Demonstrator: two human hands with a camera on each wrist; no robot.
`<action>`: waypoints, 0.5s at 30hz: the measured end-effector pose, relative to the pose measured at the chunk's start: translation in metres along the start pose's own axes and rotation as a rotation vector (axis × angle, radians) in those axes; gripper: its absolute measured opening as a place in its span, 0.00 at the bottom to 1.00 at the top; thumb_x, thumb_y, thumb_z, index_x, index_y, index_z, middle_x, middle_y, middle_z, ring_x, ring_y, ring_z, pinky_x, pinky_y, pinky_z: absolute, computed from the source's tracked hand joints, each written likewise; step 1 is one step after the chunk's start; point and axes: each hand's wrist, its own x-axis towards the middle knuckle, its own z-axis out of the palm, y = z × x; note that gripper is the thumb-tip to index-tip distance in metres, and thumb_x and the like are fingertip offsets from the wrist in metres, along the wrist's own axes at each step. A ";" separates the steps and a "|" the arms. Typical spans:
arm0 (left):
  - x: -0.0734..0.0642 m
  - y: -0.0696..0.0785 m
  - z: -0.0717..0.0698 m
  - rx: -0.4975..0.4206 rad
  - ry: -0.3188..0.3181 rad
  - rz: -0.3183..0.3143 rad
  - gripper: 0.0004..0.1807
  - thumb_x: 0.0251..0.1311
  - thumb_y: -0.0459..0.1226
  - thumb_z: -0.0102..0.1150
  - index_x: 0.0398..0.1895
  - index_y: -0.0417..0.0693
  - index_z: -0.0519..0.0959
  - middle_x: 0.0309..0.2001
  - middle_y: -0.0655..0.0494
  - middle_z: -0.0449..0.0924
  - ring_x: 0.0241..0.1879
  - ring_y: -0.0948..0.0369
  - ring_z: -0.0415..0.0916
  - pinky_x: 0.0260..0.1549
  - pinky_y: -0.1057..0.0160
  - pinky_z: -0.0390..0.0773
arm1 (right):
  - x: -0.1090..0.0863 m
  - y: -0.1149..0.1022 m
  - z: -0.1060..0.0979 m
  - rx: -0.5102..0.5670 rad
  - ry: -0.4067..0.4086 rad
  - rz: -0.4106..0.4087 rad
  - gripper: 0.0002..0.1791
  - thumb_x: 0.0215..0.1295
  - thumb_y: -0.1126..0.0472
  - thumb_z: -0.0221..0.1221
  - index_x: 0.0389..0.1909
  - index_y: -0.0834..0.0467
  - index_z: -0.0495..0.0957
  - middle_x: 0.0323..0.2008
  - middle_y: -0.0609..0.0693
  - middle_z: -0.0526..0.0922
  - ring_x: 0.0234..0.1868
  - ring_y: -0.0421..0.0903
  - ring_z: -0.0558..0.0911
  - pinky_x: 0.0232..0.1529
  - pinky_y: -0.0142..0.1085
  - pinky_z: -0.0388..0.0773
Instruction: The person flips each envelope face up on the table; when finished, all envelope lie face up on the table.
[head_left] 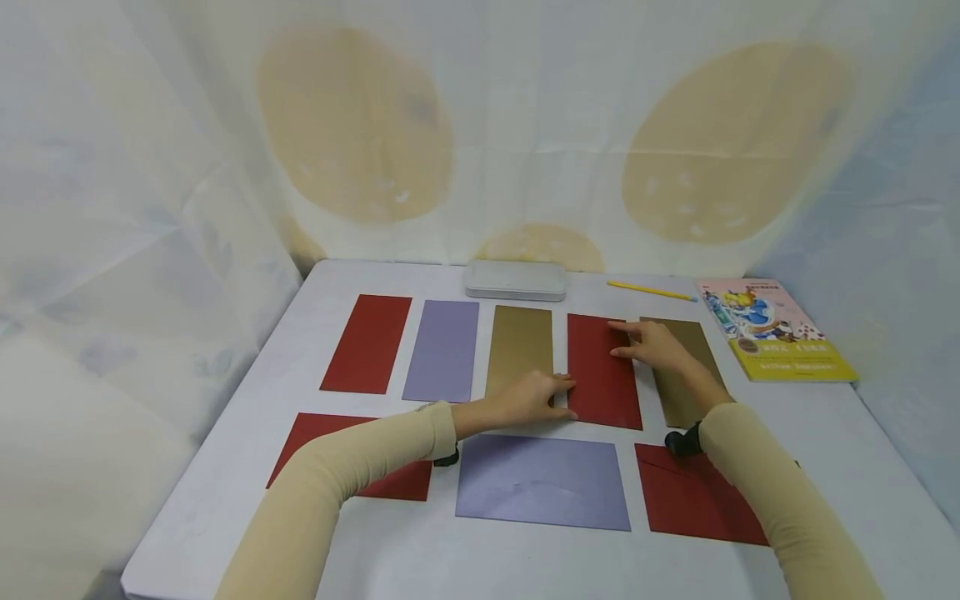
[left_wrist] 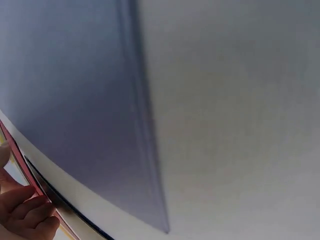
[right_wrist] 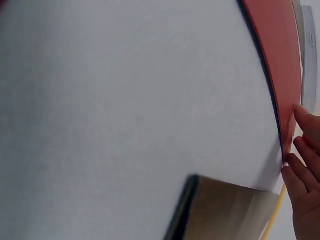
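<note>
In the head view, a red envelope (head_left: 604, 383) lies flat on the white table, upright in the upper row. My left hand (head_left: 529, 398) touches its lower left edge with relaxed fingers, the wrist reaching over a gold envelope (head_left: 521, 342). At the envelope's upper right edge, my right hand (head_left: 660, 346) rests its extended fingers, and its forearm crosses another gold envelope (head_left: 684, 392). The right wrist view shows the thumb and fingertips right at the red envelope's (right_wrist: 280, 60) edge. Only part of the left hand (left_wrist: 25, 212) appears in the left wrist view.
Left in the upper row lie a red envelope (head_left: 367, 343) and a lilac one (head_left: 442, 350). Below are red (head_left: 300, 433), lilac (head_left: 543, 483) and red (head_left: 697, 500) envelopes lying sideways. A grey case (head_left: 516, 281), yellow pencil (head_left: 651, 290) and picture book (head_left: 780, 329) sit behind.
</note>
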 end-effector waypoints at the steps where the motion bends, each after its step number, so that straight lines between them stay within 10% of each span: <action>1: 0.000 0.001 0.000 0.004 -0.006 0.001 0.32 0.60 0.50 0.64 0.61 0.39 0.75 0.61 0.47 0.74 0.61 0.60 0.70 0.56 0.71 0.68 | -0.001 0.000 0.000 -0.006 0.002 -0.005 0.33 0.61 0.55 0.66 0.65 0.62 0.70 0.43 0.63 0.76 0.40 0.57 0.71 0.40 0.49 0.70; 6: -0.001 0.003 -0.002 0.015 -0.027 0.050 0.30 0.61 0.48 0.64 0.61 0.39 0.74 0.62 0.47 0.72 0.64 0.58 0.68 0.61 0.67 0.64 | -0.010 -0.008 -0.005 -0.020 -0.001 -0.023 0.33 0.62 0.57 0.65 0.66 0.63 0.69 0.54 0.70 0.76 0.52 0.66 0.75 0.52 0.58 0.72; 15: -0.001 -0.002 -0.004 0.026 -0.071 0.109 0.27 0.63 0.46 0.61 0.61 0.41 0.75 0.60 0.49 0.75 0.64 0.55 0.68 0.62 0.64 0.64 | -0.030 -0.024 -0.009 -0.108 -0.071 -0.053 0.28 0.62 0.56 0.65 0.59 0.65 0.75 0.30 0.59 0.82 0.30 0.48 0.69 0.29 0.38 0.66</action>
